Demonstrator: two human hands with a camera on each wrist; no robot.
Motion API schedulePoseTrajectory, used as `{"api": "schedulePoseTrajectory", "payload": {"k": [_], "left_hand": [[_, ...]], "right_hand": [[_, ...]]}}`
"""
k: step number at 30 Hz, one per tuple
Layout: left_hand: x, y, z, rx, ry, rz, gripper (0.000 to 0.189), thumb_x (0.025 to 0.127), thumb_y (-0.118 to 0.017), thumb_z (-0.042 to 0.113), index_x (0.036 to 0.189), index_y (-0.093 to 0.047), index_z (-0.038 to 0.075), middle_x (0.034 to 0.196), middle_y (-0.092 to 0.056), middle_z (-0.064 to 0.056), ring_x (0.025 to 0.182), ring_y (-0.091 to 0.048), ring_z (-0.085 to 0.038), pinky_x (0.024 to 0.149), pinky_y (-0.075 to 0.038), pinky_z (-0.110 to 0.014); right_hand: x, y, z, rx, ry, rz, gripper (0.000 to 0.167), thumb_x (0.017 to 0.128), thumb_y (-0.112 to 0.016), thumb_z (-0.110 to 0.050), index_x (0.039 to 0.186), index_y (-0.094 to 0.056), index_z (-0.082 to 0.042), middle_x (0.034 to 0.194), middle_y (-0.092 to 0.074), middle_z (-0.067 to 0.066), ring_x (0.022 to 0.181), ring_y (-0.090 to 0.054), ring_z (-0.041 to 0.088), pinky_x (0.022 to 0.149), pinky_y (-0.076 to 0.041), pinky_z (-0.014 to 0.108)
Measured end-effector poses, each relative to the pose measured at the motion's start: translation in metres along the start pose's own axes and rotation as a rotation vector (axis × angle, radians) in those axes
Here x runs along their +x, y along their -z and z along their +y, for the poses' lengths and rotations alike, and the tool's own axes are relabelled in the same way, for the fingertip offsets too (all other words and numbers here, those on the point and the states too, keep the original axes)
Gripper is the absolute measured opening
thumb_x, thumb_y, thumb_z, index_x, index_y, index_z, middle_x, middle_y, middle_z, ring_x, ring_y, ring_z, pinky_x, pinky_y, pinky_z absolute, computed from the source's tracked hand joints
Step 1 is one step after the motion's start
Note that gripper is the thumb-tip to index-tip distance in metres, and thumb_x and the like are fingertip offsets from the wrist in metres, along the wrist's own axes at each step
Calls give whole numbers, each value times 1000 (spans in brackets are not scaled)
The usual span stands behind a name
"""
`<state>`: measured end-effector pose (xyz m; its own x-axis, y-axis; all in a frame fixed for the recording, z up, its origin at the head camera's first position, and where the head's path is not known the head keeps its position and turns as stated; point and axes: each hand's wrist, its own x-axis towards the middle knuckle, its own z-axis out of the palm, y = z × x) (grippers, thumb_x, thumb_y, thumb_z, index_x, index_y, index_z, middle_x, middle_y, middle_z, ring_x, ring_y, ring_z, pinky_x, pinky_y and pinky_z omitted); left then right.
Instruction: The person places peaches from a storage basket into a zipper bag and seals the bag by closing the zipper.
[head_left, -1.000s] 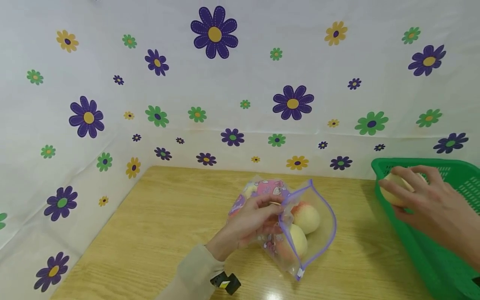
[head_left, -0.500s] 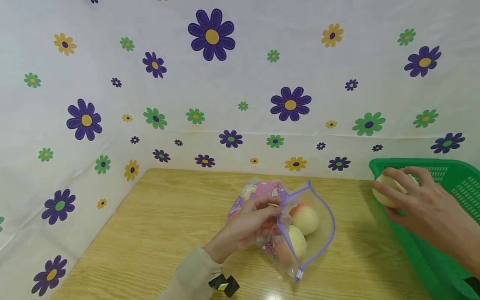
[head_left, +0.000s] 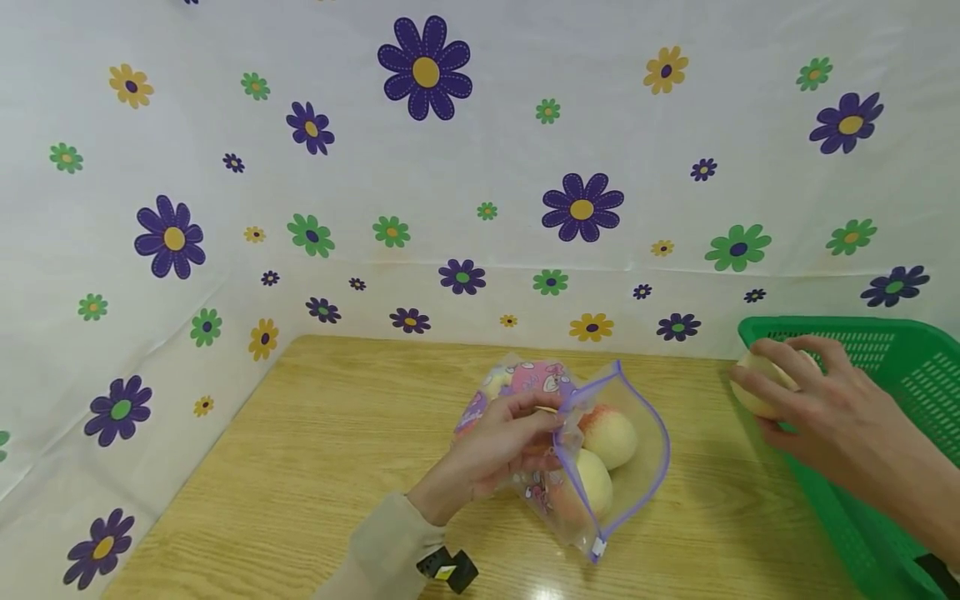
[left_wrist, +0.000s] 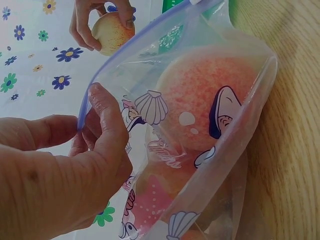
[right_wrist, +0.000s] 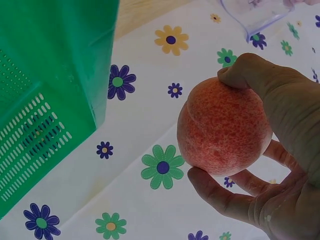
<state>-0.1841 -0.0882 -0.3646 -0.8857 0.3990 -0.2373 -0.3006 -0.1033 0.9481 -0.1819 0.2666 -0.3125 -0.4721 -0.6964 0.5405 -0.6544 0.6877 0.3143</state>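
Observation:
My left hand pinches the purple-edged rim of a clear zip bag printed with sea-themed cartoons. The bag lies with its mouth spread toward the right, its white slider at the near corner. Inside sit several peaches, among them a pale one with a red top; the left wrist view shows a pink one through the plastic. Over the left rim of the green basket, my right hand grips another peach, yellow on one side and red on the other, between thumb and fingers.
The green plastic basket with slotted walls stands at the right. Beneath the bag is a wood-grain table. A white cloth with flower prints rises behind the table and along its left side.
My right hand has moved left with its peach, from above the basket's inside to its left rim. The left hand and the bag stay nearly in place.

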Motion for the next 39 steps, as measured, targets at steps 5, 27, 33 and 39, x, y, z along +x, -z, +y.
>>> {"api": "schedulePoseTrajectory", "payload": {"k": [5,27,33,39], "left_hand": [[0,0,0,3,-2,4,30,102,-57,10,131,-60,5,101,-67,-1,79,-70,-10,69,-63,-22],[1,0,0,6,-3,-15,33,102,-58,12,134,-57,3,103,-65,0,80,-69,-9,71,-63,-22],[1,0,0,0,-4,-21,33,102,-58,11,135,-57,3,103,-65,0,80,-70,-9,71,-63,-22],[1,0,0,13,-8,-18,34,103,-58,12,135,-57,3,104,-65,-1,81,-70,-9,72,-64,-23]], "right_hand": [[5,1,-5,-14,-18,-25,62,63,-90,-17,120,-66,-13,122,-60,23,102,-55,52,82,-53,65],[17,-6,-26,37,3,3,70,51,-89,-10,118,-67,-14,121,-62,20,102,-57,48,77,-58,61],[20,-7,-31,36,0,-13,74,51,-94,-11,120,-66,-15,120,-63,18,102,-57,47,76,-59,61],[23,-9,-33,70,24,13,70,53,-89,-8,118,-67,-15,119,-63,19,102,-57,47,74,-60,60]]}}
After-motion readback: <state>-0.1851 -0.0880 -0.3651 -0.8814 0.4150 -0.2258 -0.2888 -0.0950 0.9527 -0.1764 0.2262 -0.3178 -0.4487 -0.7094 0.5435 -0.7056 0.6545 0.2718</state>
